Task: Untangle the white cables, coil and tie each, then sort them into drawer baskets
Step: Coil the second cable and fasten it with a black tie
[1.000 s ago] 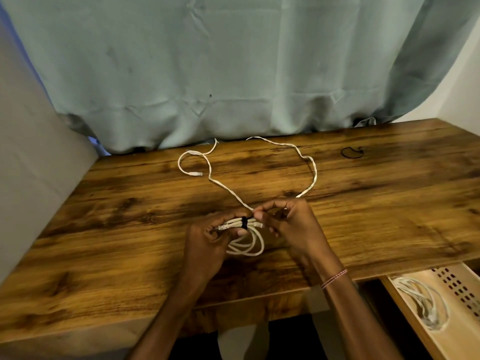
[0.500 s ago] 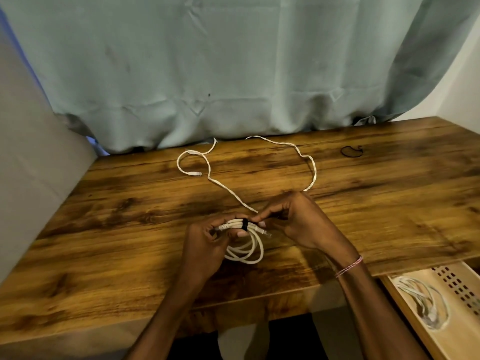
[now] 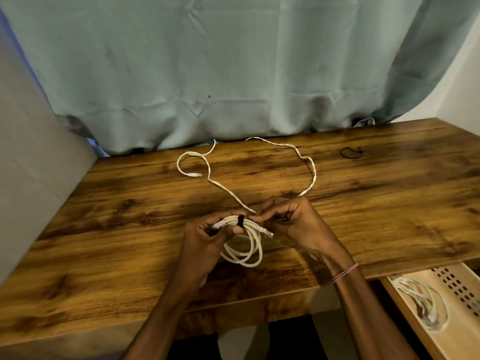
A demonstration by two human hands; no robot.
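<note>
Tie (image 3: 240, 221) now wrapped round coil (image 3: 244, 252), centre frame. Right hand (image 3: 298, 222) has eased off rightward, fingers curled; can't tell if it pinches anything. Left hand (image 3: 205, 237) grips coil. Looks ready for basket (image 3: 426, 278), lower right. Second cable (image 3: 309, 162) still loose, upper centre.

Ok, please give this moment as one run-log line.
phase: tying coil; left hand: grips coiled cable at black tie; right hand: pinches it beside tie; loose cable: on table; drawer basket: one bundle

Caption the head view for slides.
Left hand grips a coiled white cable with a black tie, right hand pinching it.
</note>
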